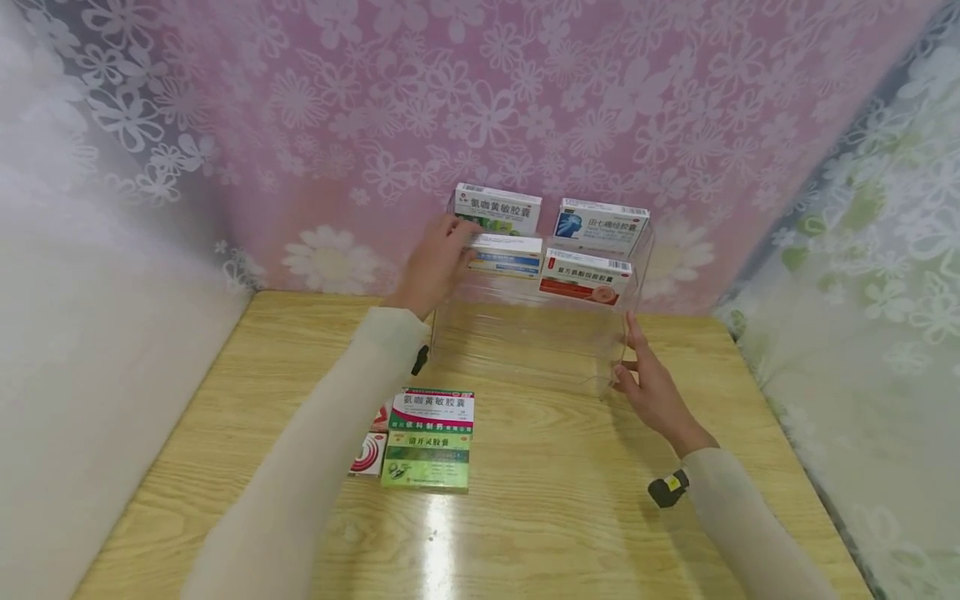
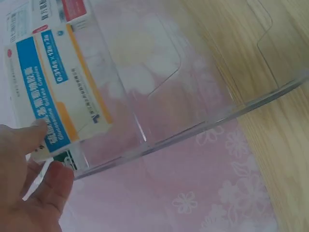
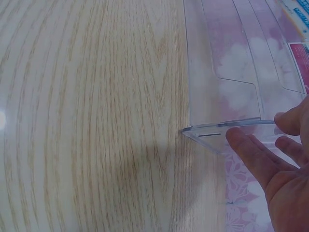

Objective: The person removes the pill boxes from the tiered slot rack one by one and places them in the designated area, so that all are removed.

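A clear plastic tiered rack (image 1: 517,337) stands at the back of the table. My left hand (image 1: 435,262) is at its left side, pinching the end of a white, blue and orange medicine box (image 2: 63,89) on the second tier; the thumb lies on the box's front. The right hand (image 1: 654,392) grips the rack's right side wall (image 3: 241,123) near the lower front corner. Beside the left hand's box sits a white and red medicine box (image 1: 587,277). On the top tier stand a white and green box (image 1: 498,208) and a white and blue box (image 1: 600,225).
On the table (image 1: 540,517), left of centre, lie a green medicine box (image 1: 426,460), a white, pink and green box (image 1: 433,412) and a white box with red rings (image 1: 367,455), partly behind the left sleeve. A flowered pink curtain (image 1: 420,108) hangs close behind the rack.
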Tool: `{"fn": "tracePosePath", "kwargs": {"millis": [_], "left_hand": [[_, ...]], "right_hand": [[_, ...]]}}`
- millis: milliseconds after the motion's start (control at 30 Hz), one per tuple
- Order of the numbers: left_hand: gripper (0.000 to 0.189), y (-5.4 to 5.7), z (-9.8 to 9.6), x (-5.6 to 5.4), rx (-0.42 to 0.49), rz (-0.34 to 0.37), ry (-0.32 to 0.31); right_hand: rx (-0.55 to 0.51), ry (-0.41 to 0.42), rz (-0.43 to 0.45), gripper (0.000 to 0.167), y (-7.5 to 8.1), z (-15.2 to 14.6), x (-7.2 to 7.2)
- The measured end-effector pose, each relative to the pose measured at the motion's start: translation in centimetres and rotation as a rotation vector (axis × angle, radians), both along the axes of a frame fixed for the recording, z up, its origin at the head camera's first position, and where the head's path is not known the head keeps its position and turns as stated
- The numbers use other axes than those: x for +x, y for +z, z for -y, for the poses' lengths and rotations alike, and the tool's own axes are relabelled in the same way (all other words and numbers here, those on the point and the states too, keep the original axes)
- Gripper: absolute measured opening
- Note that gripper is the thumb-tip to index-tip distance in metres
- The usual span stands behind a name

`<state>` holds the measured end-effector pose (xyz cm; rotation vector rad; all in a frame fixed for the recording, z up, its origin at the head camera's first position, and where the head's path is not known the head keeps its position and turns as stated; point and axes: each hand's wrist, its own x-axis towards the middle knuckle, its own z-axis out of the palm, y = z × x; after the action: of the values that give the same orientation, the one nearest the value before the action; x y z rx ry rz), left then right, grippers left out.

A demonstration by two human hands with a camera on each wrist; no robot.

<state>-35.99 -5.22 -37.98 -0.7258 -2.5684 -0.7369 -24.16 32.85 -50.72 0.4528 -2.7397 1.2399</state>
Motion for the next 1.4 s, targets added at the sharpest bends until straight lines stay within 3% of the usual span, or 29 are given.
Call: {"fn": "tracePosePath", "kwargs": {"millis": [200, 367, 500, 700, 900, 1033, 1167, 1400], "left_hand": [[0.037, 1.7, 1.2, 0.8, 0.122, -0.07, -0.076], [0.039, 2.8, 1.5, 2.6, 0.206, -0.017, -0.15], [0.04, 2.6, 1.3, 4.3, 0.223, 0.052, -0.236], [0.04, 0.3, 0.5, 6.6, 0.187, 0.18, -0.329], [0.036, -3.3, -0.1, 8.4, 0.122, 0.342, -0.358], [0.034, -5.9, -0.3, 9.0, 0.122, 0.467, -0.35], [0.035, -7.7, -0.6, 9.6, 0.09, 0.581, -0.309], [0.037, -10.9, -0.9, 9.4, 0.005, 0.659, -0.284]], "right_hand": [[0.007, -0.005, 0.007, 0.091, 0.2, 0.0, -0.1], [0.011, 0.001, 0.023, 0.092, 0.1, 0.0, -0.2], [0.004, 0.01, 0.034, 0.092, 0.1, -0.1, -0.1], [-0.003, 0.008, 0.038, 0.093, 0.2, 0.1, 0.0], [-0.004, 0.009, 0.032, 0.094, 0.3, 0.1, 0.0], [0.005, 0.0, 0.032, 0.095, 0.2, 0.1, -0.2], [0.012, -0.008, 0.039, 0.096, 0.2, 0.2, -0.1], [-0.008, 0.002, 0.04, 0.095, 0.4, 0.2, 0.0]]}}
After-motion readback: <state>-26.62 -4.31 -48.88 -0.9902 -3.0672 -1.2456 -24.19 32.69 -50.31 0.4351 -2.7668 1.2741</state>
